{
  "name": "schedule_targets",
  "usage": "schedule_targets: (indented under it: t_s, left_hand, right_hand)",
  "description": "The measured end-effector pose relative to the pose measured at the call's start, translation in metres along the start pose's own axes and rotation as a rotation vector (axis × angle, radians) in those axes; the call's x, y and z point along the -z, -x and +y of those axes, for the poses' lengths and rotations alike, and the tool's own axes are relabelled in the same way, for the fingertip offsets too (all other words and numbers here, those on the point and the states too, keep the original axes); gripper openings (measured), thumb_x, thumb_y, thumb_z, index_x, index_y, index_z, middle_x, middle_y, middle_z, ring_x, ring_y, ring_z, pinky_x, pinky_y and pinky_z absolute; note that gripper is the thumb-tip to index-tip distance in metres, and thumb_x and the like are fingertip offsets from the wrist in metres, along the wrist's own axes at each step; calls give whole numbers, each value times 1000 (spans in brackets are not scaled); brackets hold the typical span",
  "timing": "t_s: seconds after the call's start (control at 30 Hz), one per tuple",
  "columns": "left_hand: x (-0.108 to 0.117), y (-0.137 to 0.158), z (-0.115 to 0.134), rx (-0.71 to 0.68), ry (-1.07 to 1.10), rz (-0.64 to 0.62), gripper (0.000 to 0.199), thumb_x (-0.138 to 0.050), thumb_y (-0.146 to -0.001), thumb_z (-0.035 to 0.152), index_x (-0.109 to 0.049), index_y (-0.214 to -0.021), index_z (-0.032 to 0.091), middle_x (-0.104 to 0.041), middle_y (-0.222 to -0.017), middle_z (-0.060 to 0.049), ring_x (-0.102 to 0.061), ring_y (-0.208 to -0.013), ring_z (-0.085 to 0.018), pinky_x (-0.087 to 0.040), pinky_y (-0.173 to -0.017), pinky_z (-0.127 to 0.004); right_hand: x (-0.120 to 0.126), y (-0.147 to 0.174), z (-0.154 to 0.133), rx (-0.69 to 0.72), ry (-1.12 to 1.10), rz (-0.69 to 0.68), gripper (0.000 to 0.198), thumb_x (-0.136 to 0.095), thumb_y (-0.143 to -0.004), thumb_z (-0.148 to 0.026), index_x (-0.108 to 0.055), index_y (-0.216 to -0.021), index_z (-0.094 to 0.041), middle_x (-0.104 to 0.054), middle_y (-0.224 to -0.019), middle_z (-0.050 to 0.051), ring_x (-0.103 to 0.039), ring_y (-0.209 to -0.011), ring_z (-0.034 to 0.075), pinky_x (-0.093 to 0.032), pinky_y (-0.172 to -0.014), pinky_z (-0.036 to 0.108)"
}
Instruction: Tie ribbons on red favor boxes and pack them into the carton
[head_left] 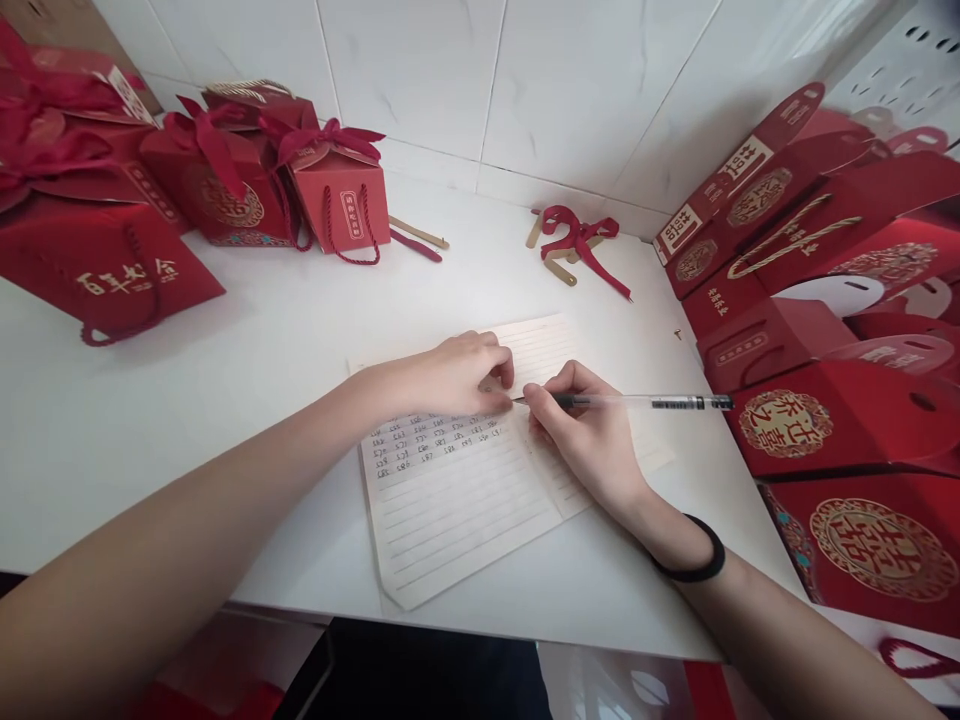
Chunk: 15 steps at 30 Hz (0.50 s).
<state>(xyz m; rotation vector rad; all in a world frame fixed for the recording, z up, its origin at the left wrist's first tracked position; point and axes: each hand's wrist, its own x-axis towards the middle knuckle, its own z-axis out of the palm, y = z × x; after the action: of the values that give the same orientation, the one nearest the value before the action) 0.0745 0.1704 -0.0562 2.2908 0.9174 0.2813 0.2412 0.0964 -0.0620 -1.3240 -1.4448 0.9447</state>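
Observation:
An opened notebook [457, 530] with ruled pages lies at a slant on the white table, rows of handwritten numbers in its upper left part. Across the upper part of the pages rests my left hand [461, 372], its fingers bent and a gap showing between thumb and index finger. It covers some of the writing and holds nothing that I can see. My right hand [589, 430] pinches a clear gel pen [637, 401] with a black grip. The pen's tip meets the page close to my left thumb, and its capped-looking dark end points right.
Red gift boxes [349, 205] with ribbons and cord handles stand at the back left. More red boxes [877, 535] are stacked along the right edge. A dark red ribbon [577, 240] lies near the tiled wall [420, 90], and loose strips [418, 233] lie beside the left boxes.

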Motion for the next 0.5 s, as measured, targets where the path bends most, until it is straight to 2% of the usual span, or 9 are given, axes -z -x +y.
schedule_targets:
  t_s: [0.13,0.5]
  left_hand:
    - [1,1,3,34,-32,-18,24,-56,-74,41,-58,-87,21,-54,-99,-4,-49,-97,-23,-40,-77,-31]
    - [-2,0,10,125,-44,-4,27,-56,-67,41,-57,-87,23,-53,-100,-3,-48,-96,-23,-40,-75,-32]
  right_hand:
    - [-3,1,1,104,84,31,31,-57,-79,-28,-36,-57,-20,-42,-51,-5,-37,-47,10,-31,-46,22]
    - [-6,0,5,87,257,-16,29,-49,-75,-22,-29,-54,-19,-29,-50,-6,-27,-49,9,-23,-43,21]
